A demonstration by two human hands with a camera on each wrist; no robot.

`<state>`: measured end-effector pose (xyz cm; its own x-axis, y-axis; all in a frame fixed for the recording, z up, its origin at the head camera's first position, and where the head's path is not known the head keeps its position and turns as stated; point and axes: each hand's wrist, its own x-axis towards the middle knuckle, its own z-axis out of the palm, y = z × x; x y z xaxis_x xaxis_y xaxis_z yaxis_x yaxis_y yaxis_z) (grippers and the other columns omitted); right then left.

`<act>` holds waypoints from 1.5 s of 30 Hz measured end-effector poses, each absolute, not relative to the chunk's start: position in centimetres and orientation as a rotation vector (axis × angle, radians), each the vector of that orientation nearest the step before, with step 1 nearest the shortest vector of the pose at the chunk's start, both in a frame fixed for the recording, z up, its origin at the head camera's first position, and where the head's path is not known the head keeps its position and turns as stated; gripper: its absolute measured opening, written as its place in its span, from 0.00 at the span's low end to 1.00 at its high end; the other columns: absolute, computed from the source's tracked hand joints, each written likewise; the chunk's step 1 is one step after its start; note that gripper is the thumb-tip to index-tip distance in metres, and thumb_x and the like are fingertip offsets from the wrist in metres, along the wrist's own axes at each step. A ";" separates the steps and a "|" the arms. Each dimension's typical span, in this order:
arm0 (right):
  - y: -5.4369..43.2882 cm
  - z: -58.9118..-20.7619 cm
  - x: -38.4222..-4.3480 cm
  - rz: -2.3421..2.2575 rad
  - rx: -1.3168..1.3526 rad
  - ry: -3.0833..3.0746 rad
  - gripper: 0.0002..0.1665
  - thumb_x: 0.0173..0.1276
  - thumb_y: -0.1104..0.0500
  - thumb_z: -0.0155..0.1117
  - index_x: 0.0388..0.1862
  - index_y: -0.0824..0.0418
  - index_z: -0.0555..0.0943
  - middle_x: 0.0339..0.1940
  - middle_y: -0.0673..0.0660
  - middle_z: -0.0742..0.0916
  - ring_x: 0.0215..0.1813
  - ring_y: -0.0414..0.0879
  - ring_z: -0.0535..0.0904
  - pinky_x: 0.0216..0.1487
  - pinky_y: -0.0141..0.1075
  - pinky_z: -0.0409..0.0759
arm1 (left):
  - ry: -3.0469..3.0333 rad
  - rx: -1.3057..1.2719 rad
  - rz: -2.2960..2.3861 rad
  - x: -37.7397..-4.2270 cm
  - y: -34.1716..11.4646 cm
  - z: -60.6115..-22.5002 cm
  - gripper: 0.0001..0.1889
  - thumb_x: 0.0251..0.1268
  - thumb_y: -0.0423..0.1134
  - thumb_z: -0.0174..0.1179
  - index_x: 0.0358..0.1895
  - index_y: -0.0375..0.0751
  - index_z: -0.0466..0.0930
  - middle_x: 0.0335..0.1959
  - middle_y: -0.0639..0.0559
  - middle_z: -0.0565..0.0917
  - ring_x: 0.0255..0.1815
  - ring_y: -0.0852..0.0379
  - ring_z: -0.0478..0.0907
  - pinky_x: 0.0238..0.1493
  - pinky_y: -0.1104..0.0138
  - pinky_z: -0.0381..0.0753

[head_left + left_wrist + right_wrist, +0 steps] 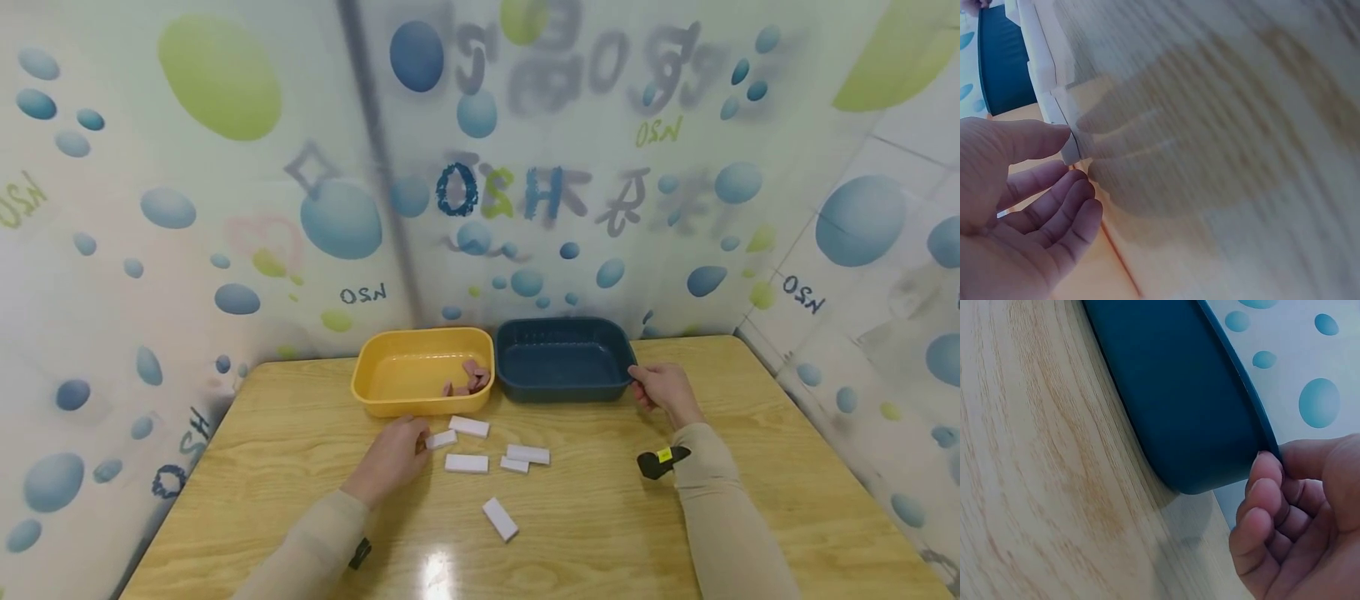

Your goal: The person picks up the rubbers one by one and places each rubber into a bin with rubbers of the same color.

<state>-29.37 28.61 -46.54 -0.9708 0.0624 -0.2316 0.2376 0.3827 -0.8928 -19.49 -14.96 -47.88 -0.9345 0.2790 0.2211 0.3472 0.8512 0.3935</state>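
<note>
- Two bare hands are at work; leftmost we see the left hand (390,460), thumb and index finger in a narrow pinch on one end of a white block (442,439). Held only there, the block could twist or slip if the pinch is loose.
- Behind it we have the yellow tray (420,406), with pink pieces (476,383) bunched at its right end. Knuckles moving forward too low might bump the front wall and shift them.
- Just right of the pinched block, we find the upper block (468,427) and the middle block (467,463) flat on the table (600,533). The upper one is so close (we cannot tell whether they touch) that a sideways drag could push it askew.
- Nearer us, the loose block (500,519) lies slanted and apart; a low sweep of the arm could knock it.
- Farther right, the rear block (530,454) overlaps the front block (514,465); if one rests on the other, a nudge could slide it off.
- Rightmost, the right hand (663,392) pinches the right rim of the blue tray (562,393). An uneven pull could tip it; a leftward push could jostle its yellow neighbour.
</note>
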 end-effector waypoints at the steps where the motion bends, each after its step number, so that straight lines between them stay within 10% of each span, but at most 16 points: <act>1: 28.6 -46.5 -29.4 -1.641 0.273 2.475 0.22 0.82 0.55 0.53 0.39 0.76 0.78 0.17 0.48 0.78 0.19 0.39 0.72 0.24 0.31 0.75 | -2.872 -0.489 -0.655 -19.5 -14.9 -47.9 0.09 0.55 0.24 0.72 0.30 0.38 0.80 0.26 0.53 0.73 0.28 0.59 0.68 0.30 0.66 0.70; 45: 28.6 -46.2 -29.3 -1.652 0.278 2.437 0.21 0.83 0.55 0.53 0.40 0.74 0.78 0.19 0.48 0.79 0.22 0.38 0.74 0.25 0.32 0.77 | -2.882 -0.474 -0.741 -19.5 -14.8 -46.9 0.09 0.56 0.29 0.72 0.28 0.41 0.79 0.25 0.53 0.75 0.28 0.59 0.68 0.29 0.67 0.69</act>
